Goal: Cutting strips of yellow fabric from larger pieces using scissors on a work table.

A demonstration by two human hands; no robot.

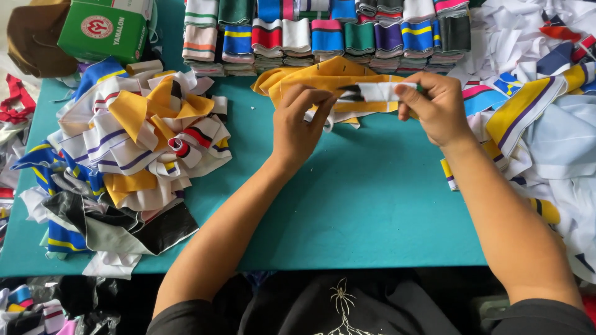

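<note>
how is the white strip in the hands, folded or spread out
Spread out: the white strip is pulled flat between left hand and right hand.

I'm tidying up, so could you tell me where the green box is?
The green box sits at the table's far left corner, beside a brown cloth.

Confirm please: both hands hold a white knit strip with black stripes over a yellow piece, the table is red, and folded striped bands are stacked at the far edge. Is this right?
One detail is wrong: the table is teal, not red, as the head view shows. The rest stands: the left hand and right hand hold the white strip over the yellow piece, and folded striped bands are stacked at the far edge.
</note>
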